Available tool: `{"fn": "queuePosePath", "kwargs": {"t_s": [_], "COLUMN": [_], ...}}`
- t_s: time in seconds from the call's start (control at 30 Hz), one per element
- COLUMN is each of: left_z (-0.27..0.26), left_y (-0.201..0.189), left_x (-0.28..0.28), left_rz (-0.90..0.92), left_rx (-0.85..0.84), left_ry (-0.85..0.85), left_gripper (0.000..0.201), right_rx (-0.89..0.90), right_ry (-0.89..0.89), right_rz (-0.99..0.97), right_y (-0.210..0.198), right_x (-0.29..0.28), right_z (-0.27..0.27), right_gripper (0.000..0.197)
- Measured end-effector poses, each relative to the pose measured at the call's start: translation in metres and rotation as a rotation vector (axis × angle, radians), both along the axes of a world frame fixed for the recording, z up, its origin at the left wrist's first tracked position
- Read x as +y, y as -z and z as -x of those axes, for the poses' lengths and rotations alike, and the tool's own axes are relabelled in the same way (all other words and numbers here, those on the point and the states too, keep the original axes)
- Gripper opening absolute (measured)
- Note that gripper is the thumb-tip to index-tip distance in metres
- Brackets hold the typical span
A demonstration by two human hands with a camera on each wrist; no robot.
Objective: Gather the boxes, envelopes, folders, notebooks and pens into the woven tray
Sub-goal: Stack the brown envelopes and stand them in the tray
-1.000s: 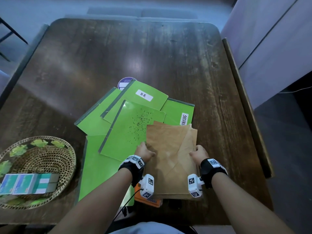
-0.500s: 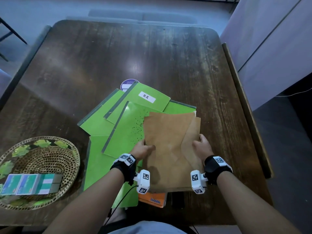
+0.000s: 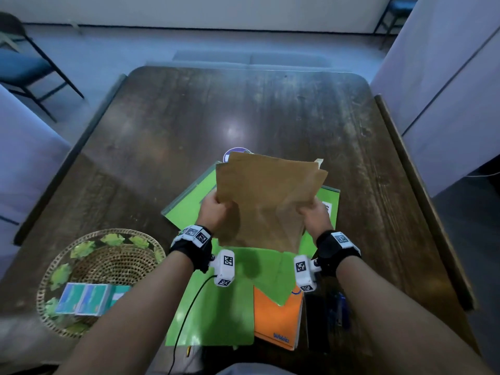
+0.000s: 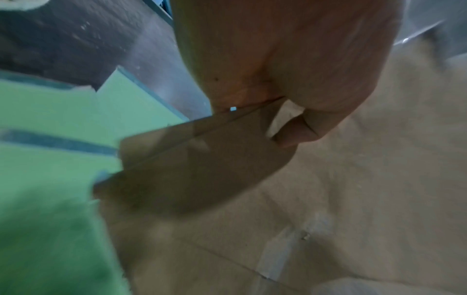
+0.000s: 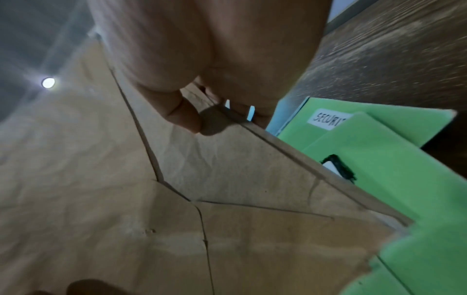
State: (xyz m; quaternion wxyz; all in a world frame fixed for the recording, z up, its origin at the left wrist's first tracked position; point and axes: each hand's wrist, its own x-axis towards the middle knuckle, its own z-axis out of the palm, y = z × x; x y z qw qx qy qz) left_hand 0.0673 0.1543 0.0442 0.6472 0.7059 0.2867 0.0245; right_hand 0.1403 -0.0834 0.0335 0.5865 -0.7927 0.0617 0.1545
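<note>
A stack of brown paper envelopes (image 3: 266, 196) is lifted off the table, tilted up at its far end. My left hand (image 3: 216, 209) pinches its left edge, thumb on top (image 4: 295, 131). My right hand (image 3: 311, 212) pinches the right edge of the envelopes (image 5: 227, 179), thumb on top (image 5: 182, 111). Under them lie several green folders (image 3: 224, 299), one labelled "SECURI…" (image 5: 353, 123). An orange notebook (image 3: 276, 320) lies near the table's front edge, and blue pens (image 3: 341, 307) lie right of it. The woven tray (image 3: 108, 263) sits at the front left and holds small teal boxes (image 3: 86, 298).
The dark wooden table (image 3: 243, 109) stretches away beyond the folders. A round purple-rimmed disc (image 3: 230, 154) peeks out behind the envelopes. A dark flat object (image 3: 316, 320) lies beside the pens. A chair (image 3: 24, 66) stands at far left, pale partitions (image 3: 446, 77) at right.
Both hands have raised the brown envelopes off the green folders and carried them away from me. The orange notebook and the pens now show.
</note>
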Motion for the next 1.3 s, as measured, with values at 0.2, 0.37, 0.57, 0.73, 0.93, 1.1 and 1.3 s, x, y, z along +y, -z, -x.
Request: {"fn": "queuePosePath", "kwargs": {"t_s": [0.2,0.37,0.57,0.73,0.93,1.1,1.3], "left_z": [0.007,0.016,0.012,0.012,0.011,0.012,0.013], "left_y": [0.0,0.007,0.005,0.005,0.01,0.015,0.022], "left_x": [0.044,0.049,0.041,0.039,0.04,0.041,0.042], "left_rz": [-0.121,-0.09,-0.032,-0.024,-0.008,-0.048,-0.054], "left_rx": [-0.049,-0.079,-0.077,-0.121,-0.097,-0.068,0.039], "left_ry": [0.017,0.074,0.109,0.08,0.048,0.082,0.179], "left_gripper": [0.02,0.032,0.045,0.043,0.042,0.036,0.037], "right_rx": [-0.082,-0.02,-0.021,-0.028,-0.019,-0.003,0.055], "right_ry": [-0.058,-0.05,-0.006,0.017,0.032,0.017,-0.154], "right_rz": [0.026,-0.03,-0.075,-0.067,-0.094,-0.058,0.134], "right_y": [-0.011,-0.002,-0.007,-0.004,-0.007,0.0,0.015], "right_x": [0.025,0.03,0.036,0.038,0.041,0.037,0.033], "right_z": [0.008,0.021,0.029,0.029,0.031,0.03,0.031], "right_gripper": [0.012,0.017,0.02,0.019,0.024,0.021,0.009]}}
